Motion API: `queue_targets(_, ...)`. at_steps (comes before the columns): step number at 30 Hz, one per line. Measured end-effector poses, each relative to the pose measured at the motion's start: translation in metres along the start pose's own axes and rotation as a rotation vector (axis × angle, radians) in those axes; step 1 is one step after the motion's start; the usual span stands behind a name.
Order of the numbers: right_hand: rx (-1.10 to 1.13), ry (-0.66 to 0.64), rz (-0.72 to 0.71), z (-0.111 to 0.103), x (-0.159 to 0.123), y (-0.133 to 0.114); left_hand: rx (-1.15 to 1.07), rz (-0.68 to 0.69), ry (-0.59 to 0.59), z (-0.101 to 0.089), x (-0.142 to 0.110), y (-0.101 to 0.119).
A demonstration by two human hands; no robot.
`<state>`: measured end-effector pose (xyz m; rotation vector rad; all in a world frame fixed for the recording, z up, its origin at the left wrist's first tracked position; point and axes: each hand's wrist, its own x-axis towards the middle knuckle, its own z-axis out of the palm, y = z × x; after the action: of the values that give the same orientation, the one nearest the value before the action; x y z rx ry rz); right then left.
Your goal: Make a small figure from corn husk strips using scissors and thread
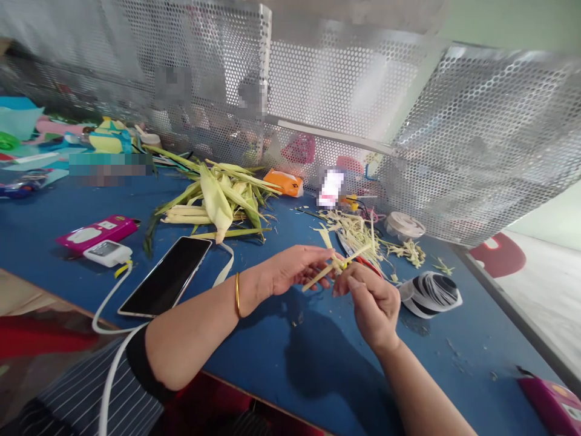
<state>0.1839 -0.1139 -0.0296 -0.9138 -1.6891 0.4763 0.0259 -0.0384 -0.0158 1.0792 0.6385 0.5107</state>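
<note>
Pinching one small crossed piece of pale strips [336, 265] in my right hand [372, 300], I have its fingers curled tight at the yellow middle; my left hand [290, 269] is loosely bent on the other side, and I cannot tell whether it grips. The crossed piece sits between both hands, raised over the blue table [263, 357], to the right of the husk pile [215, 197] and nearer me. I count one husk pile, its leaves too overlapped to number. Just right of it is one orange packet [284, 183]; farther right come one lit screen [331, 189], one heap of shredded strips [356, 233], one round white container [403, 225] and one black-and-white spool [431, 293]. Nearer me than the pile, to its left, lies one dark-screened device [167, 275]. Of magenta boxes there are two: one left of the pile [97, 233], another far to its right [551, 402].
</note>
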Motion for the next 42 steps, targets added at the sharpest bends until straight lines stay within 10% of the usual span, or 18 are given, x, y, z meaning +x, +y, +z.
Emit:
queue_targets(16, -0.372, -0.271, -0.279, 0.010, 0.001, -0.009, -0.021, 0.145, 0.202, 0.009, 0.005, -0.010)
queue_targets(23, 0.199, 0.534, 0.441, -0.002, 0.012, 0.008, 0.009, 0.059, 0.130, 0.003, 0.000, -0.004)
queue_targets(28, 0.284, 0.229, 0.594, 0.001, 0.016, 0.016, 0.103, 0.027, 0.110, 0.009, 0.001, -0.009)
queue_targets(37, -0.089, 0.300, 0.479, -0.003, 0.013, 0.023, 0.249, 0.025, 0.020, 0.013, 0.000, -0.013)
queue_targets(42, -0.211, 0.052, 0.404, -0.012, 0.017, 0.019, 0.392, 0.028, 0.004, 0.013, 0.000, -0.018)
